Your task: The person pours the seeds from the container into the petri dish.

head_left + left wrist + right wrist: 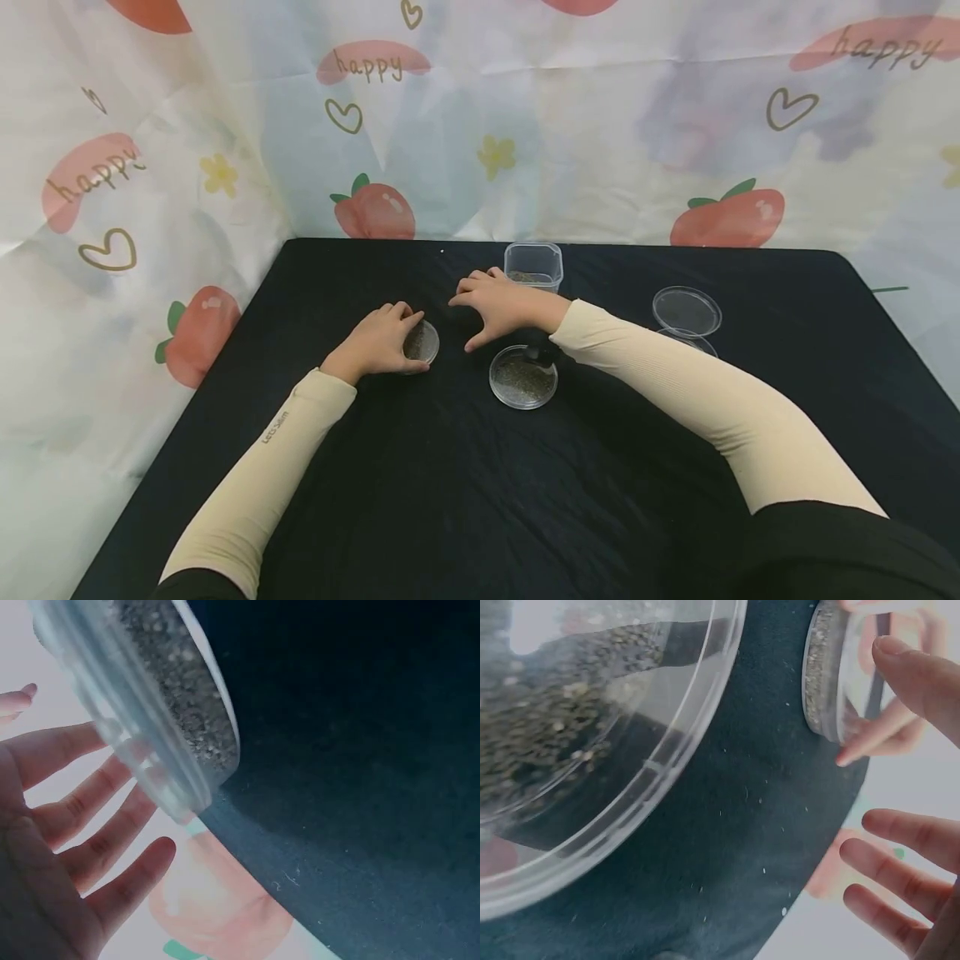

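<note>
My left hand (pixel 378 342) grips a round clear petri dish (pixel 422 342) from its left side, thumb near the front and fingers toward the back. Small greyish-brown grains show through that dish's wall in the left wrist view. Above the table, to the right, my right hand (pixel 495 307) is spread, thumb apart from the fingers, holding nothing. Just below it lies a second, larger-looking petri dish (pixel 522 382) with a layer of the same sort of grains. The right wrist view shows this dish (pixel 577 720) close up, with the left hand and its dish beyond.
Behind the right hand stands a clear plastic tub (pixel 534 265) with some grains at its bottom. Two clear round dishes or lids (pixel 686 311) overlap at the right, partly hidden by the right sleeve. Black cloth covers the table (pixel 450 483); a printed curtain (pixel 585 125) hangs behind.
</note>
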Demonstrator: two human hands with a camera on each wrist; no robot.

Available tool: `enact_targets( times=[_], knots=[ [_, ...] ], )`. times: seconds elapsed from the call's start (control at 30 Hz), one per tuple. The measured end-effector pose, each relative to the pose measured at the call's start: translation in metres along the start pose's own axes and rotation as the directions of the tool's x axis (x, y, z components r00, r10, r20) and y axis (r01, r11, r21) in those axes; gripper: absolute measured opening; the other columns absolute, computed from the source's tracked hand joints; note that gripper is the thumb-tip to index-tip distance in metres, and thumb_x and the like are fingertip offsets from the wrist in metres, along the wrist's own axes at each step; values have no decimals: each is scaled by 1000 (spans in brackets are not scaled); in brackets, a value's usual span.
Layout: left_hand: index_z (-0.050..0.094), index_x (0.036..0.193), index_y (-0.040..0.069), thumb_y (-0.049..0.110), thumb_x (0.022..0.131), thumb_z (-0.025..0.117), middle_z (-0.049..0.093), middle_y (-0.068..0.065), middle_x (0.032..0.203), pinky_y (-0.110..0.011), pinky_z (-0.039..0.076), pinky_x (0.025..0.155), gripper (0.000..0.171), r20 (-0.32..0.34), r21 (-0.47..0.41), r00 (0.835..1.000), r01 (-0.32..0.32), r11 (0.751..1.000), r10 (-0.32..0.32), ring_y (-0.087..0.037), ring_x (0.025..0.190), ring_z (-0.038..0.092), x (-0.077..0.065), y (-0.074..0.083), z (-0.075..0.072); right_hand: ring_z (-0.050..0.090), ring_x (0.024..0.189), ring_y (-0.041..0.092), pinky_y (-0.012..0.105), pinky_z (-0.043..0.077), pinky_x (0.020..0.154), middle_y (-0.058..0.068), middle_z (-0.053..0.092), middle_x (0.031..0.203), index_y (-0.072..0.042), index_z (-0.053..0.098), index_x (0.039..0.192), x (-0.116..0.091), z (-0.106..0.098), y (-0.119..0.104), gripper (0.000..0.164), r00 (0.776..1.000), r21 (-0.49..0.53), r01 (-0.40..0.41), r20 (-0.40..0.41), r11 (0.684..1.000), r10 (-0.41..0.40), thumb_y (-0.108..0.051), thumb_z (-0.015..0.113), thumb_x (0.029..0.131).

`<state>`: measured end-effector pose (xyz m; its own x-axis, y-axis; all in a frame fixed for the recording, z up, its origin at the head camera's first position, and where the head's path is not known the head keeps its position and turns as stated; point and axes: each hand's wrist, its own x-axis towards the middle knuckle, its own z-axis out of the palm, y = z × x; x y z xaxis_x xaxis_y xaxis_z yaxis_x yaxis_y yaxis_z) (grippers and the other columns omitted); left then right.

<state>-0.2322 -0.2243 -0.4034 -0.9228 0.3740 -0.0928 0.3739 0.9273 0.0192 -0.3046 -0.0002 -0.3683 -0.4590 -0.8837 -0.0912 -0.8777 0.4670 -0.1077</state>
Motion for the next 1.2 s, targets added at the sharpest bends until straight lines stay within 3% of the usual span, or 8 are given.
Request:
enact_targets(
  times=[0.23,0.47,0.63,0.77,0.9,1.0,1.1,1.2],
  knots=[
    [39,142,4,59,73,69,50,-15,126,-43,44,96,94,13,-54,1000,10,999,-9,-29,110,53,-2,-1,2,44,119,27,49,31,97,10,51,128,-12,51,134,-32,-9,6,75,995,36,-30,-96,999,33,-53,72,75],
    [27,148,6,58,74,70,42,-18,141,-47,44,100,100,39,-187,999,40,982,-33,-34,120,51,-8,-6,3,43,120,27,53,29,101,8,51,127,-14,49,135,-69,-17,13,76,979,38,-71,-189,997,77,-51,74,74],
    [24,149,6,53,82,64,36,-21,145,-52,39,104,91,6,-300,998,67,952,-68,-37,127,45,-13,-15,-2,44,120,28,54,29,99,9,52,126,-13,50,134,-98,-21,17,75,960,59,-108,-253,992,120,-47,77,72],
    [24,149,5,45,90,58,32,-22,146,-54,35,106,78,-84,-357,990,77,931,-114,-38,131,39,-12,-16,-11,42,122,30,55,27,101,11,51,127,-12,48,136,-122,-21,22,78,946,92,-156,-272,983,175,-44,78,72],
    [28,147,5,35,92,59,35,-20,144,-52,36,106,70,-217,-339,967,54,939,-134,-37,129,42,-2,-5,-17,41,125,32,56,24,104,14,48,132,-10,46,138,-143,-20,29,80,931,131,-213,-274,968,242,-41,79,72],
    [31,146,5,32,92,60,38,-19,143,-50,35,108,67,-277,-306,952,38,951,-128,-36,129,42,10,10,-22,38,129,33,57,21,106,16,46,136,-10,43,139,-156,-19,35,80,915,169,-259,-272,951,297,-38,78,73],
    [30,147,6,34,92,60,38,-18,144,-48,32,111,68,-281,-271,953,31,962,-110,-33,132,39,24,24,-25,34,133,35,57,18,108,19,42,142,-10,40,142,-169,-19,41,82,900,211,-301,-259,930,351,-36,78,74],
    [27,148,7,38,90,61,36,-17,147,-47,31,112,74,-248,-288,965,16,957,-91,-32,135,36,41,37,-28,32,134,37,59,18,107,20,40,144,-9,37,143,-182,-19,49,84,884,232,-339,-252,912,393,-35,78,75]
  ],
)
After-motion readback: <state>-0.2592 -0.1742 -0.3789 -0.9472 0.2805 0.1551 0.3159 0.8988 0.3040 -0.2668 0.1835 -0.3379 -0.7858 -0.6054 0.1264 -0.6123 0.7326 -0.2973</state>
